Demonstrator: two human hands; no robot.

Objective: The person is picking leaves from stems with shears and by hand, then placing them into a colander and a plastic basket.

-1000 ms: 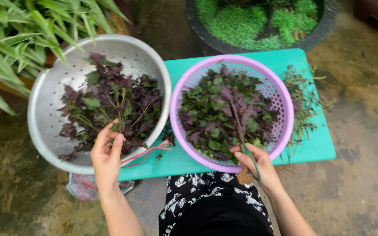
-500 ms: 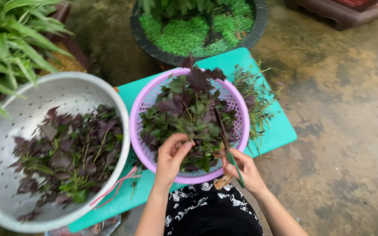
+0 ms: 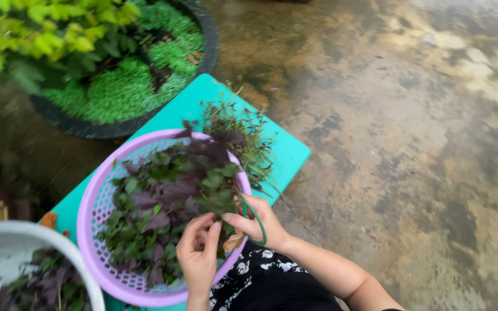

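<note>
Head view: purple-green leaves [image 3: 168, 201] in lilac basket [image 3: 90, 213].

purple basket [image 3: 96, 210]: perforated plastic, semi-gloss; table [image 3: 286, 151] under it: smooth teal plastic; colander [image 3: 7, 239] left of basket: matt metal, holed; floor [image 3: 410, 144] right of basket: rough wet-looking concrete, mottled

View: single head-worn camera | Aim: steeply downward and forward over the person's lap | Range: close; left hand [image 3: 198, 256] and right hand [image 3: 259, 222] at the lower edge | Framing: round lilac plastic colander [image 3: 96, 201] lower left, wet stained concrete floor [image 3: 410, 144] filling the right | Shared view: none
</note>
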